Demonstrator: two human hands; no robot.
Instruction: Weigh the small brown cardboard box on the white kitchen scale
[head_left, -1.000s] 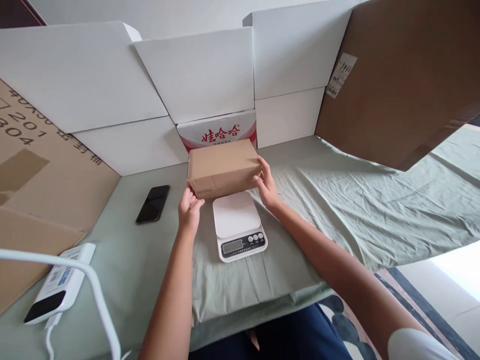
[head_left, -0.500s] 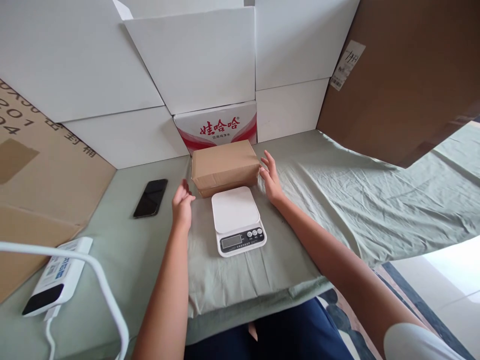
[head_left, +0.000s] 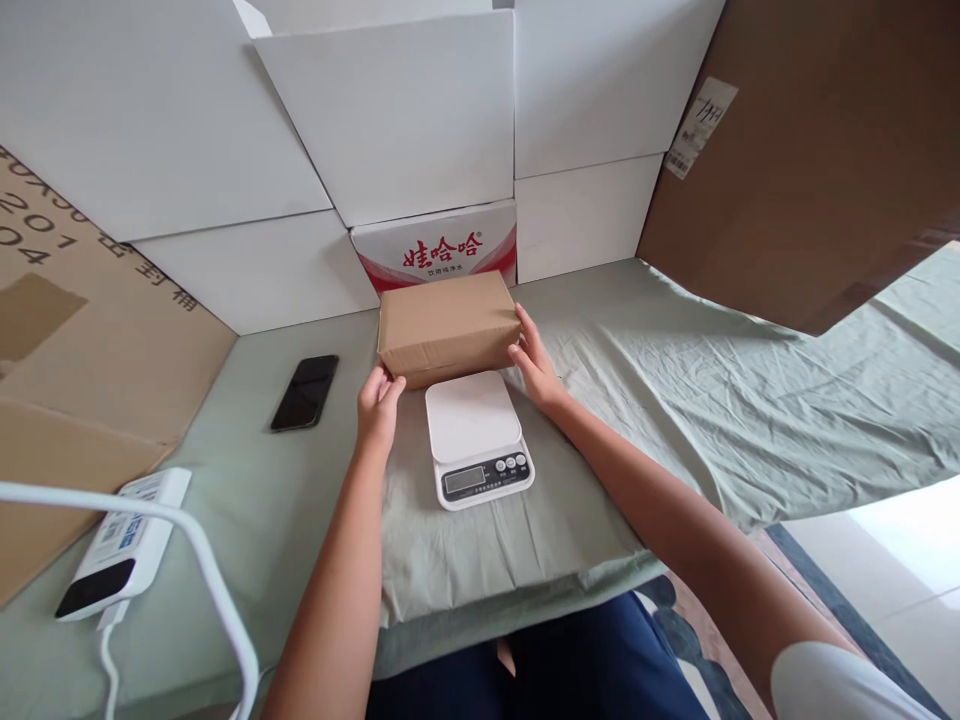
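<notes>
Green cloth (head_left: 675, 420) covers the table; left hand (head_left: 379, 405) and right hand (head_left: 534, 365) clasp the cardboard box (head_left: 448, 325) by its ends, behind the scale (head_left: 476, 438), keeping it level.

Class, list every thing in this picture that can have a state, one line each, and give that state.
Brown cardboard box: closed, held at both ends behind the scale.
Left hand: grip on the box's left end.
Right hand: grip on the box's right end.
White digital kitchen scale: platform bare, display reading too small to tell.
Black smartphone: screen dark, lying flat.
White power bank: cable plugged in.
</notes>
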